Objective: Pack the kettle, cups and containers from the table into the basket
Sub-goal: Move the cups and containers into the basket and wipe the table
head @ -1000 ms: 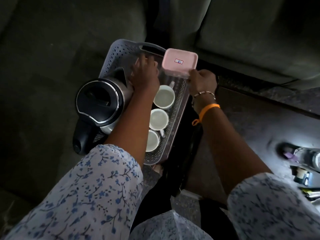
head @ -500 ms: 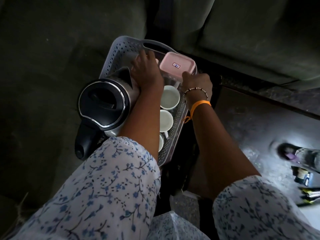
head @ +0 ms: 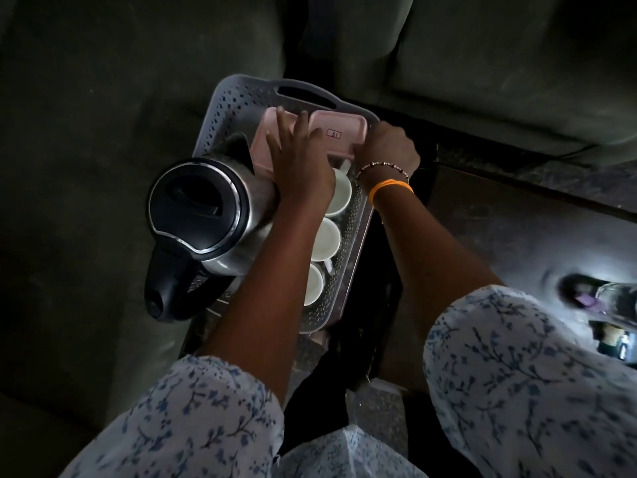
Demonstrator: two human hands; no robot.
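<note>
A grey perforated basket point(head: 238, 94) stands below me. Inside it on the left sits a steel kettle point(head: 203, 215) with a black lid and handle. Three white cups point(head: 327, 238) line its right side. At the far end lie two pink-lidded containers side by side. My right hand point(head: 389, 146) grips the near right corner of the right container point(head: 339, 131). My left hand point(head: 298, 157) lies flat with fingers spread on the left container point(head: 263, 146), hiding most of it.
Dark sofa cushions point(head: 482, 63) surround the basket at the back and left. A dark table point(head: 517, 243) is on the right, with a bottle point(head: 599, 298) and small items at its right edge. My floral sleeves fill the bottom.
My right hand has lowered the pink container from above the basket rim down into the far end of the basket. My left hand has stayed at the other container.
</note>
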